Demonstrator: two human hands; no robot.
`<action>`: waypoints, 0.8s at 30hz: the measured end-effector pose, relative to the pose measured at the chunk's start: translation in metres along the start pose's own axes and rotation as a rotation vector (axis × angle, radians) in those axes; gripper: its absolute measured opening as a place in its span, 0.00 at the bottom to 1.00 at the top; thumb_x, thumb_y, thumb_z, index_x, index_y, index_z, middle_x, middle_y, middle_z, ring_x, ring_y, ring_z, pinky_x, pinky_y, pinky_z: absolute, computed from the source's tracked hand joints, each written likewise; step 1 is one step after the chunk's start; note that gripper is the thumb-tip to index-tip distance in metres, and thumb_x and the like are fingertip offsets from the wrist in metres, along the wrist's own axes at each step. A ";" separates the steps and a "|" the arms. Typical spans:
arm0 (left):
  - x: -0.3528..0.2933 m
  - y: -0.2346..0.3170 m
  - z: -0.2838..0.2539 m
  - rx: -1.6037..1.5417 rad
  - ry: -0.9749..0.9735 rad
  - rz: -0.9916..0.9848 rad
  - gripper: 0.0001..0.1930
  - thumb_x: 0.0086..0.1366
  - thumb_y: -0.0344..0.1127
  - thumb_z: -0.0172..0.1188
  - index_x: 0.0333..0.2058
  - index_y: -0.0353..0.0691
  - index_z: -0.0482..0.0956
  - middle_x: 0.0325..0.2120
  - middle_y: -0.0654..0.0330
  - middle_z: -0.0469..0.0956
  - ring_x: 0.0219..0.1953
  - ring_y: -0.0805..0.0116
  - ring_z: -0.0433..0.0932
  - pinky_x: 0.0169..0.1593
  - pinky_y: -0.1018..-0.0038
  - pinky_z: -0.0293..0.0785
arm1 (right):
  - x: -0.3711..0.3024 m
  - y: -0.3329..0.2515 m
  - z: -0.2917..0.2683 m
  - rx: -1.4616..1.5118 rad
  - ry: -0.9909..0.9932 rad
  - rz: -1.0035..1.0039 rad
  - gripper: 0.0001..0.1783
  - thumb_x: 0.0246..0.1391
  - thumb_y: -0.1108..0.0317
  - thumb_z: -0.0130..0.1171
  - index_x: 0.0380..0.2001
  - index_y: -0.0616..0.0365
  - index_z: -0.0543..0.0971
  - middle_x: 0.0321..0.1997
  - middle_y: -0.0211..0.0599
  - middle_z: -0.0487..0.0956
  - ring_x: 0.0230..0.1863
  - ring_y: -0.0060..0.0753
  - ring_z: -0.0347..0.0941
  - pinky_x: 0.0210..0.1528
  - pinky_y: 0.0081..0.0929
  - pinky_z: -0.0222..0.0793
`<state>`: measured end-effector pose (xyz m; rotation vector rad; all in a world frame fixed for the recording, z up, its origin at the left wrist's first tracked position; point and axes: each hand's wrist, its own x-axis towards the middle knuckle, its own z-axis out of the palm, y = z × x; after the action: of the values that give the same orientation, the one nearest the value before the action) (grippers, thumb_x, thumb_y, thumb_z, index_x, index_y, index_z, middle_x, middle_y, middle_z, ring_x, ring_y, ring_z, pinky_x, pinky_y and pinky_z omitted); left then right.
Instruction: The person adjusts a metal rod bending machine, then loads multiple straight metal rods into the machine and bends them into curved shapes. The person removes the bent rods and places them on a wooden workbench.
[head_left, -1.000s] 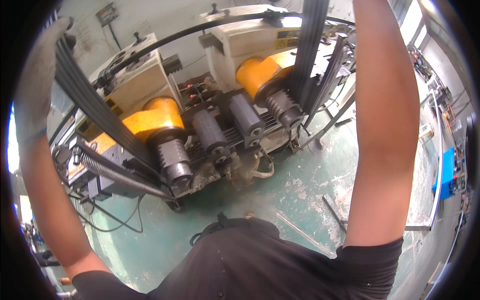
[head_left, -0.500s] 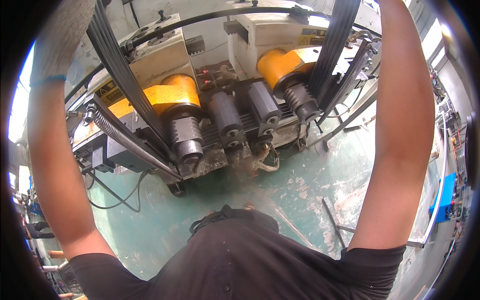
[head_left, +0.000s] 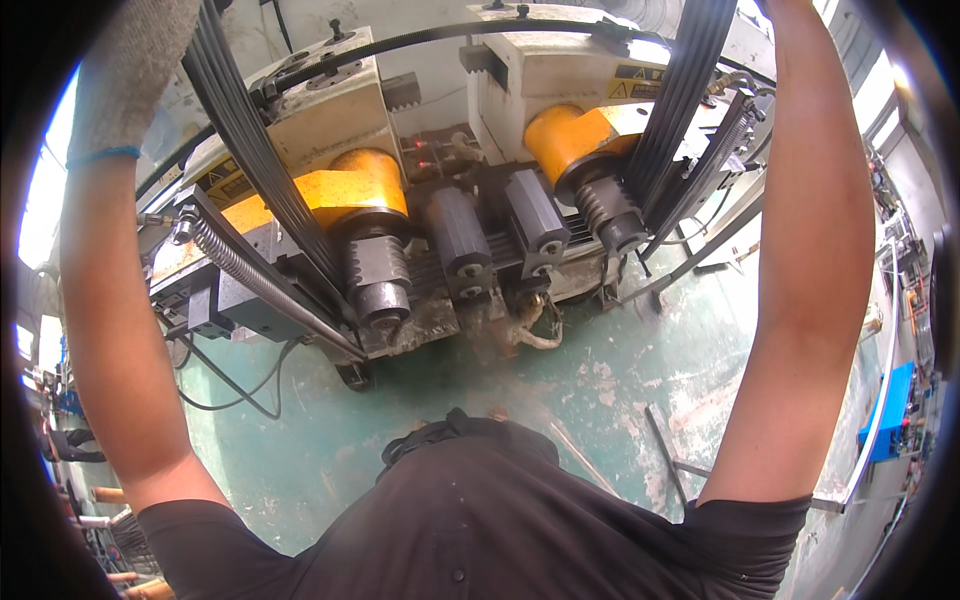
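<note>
Both my arms reach up over a machine. My left hand [head_left: 130,70] wears a grey knit glove with a blue cuff; its fingers run out of the top edge beside a bundle of long black ribbed strips [head_left: 255,150]. That bundle slants down to a dark threaded roller [head_left: 380,280] under an orange guard [head_left: 345,190]. My right forearm [head_left: 815,230] rises to the top edge and its hand is out of view. A second bundle of black strips [head_left: 685,95] comes down beside it to the right roller [head_left: 610,215] and its orange guard [head_left: 570,135].
The machine has two cream housings [head_left: 560,70], two dark hexagonal rollers [head_left: 495,230] in the middle and a long coil spring [head_left: 235,260] at the left. Black cables [head_left: 235,395] and metal bars [head_left: 665,455] lie on the worn green floor [head_left: 600,350]. A blue box [head_left: 890,410] stands at the right.
Both arms have gone higher and both hands have slid toward the top edge, the right out of view. The strip bundles now stand steeper, and the machine fills more of the view.
</note>
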<state>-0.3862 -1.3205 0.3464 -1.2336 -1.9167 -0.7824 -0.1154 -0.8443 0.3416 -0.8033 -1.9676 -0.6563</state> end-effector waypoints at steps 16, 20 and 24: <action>-0.018 -0.030 -0.029 0.043 -0.030 -0.163 0.24 0.82 0.52 0.58 0.58 0.36 0.88 0.43 0.51 0.91 0.47 0.62 0.91 0.60 0.66 0.83 | 0.000 -0.015 -0.003 0.052 0.012 -0.020 0.29 0.75 0.39 0.57 0.55 0.54 0.85 0.59 0.42 0.85 0.60 0.46 0.81 0.59 0.42 0.75; -0.039 -0.040 0.001 -0.021 -0.099 -0.226 0.26 0.82 0.54 0.59 0.59 0.35 0.87 0.43 0.51 0.92 0.47 0.63 0.92 0.60 0.65 0.84 | -0.004 0.005 0.007 0.018 0.000 -0.017 0.29 0.75 0.38 0.57 0.54 0.54 0.86 0.58 0.42 0.85 0.58 0.46 0.81 0.58 0.42 0.75; -0.069 -0.032 -0.004 -0.049 -0.111 -0.259 0.28 0.79 0.54 0.63 0.59 0.32 0.85 0.42 0.50 0.92 0.42 0.64 0.93 0.56 0.61 0.86 | -0.011 -0.007 0.006 0.041 0.019 -0.028 0.29 0.75 0.38 0.57 0.53 0.54 0.86 0.57 0.42 0.85 0.57 0.45 0.82 0.57 0.41 0.76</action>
<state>-0.3951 -1.3691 0.2883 -1.0901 -2.1898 -0.9142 -0.1191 -0.8482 0.3282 -0.7432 -1.9723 -0.6356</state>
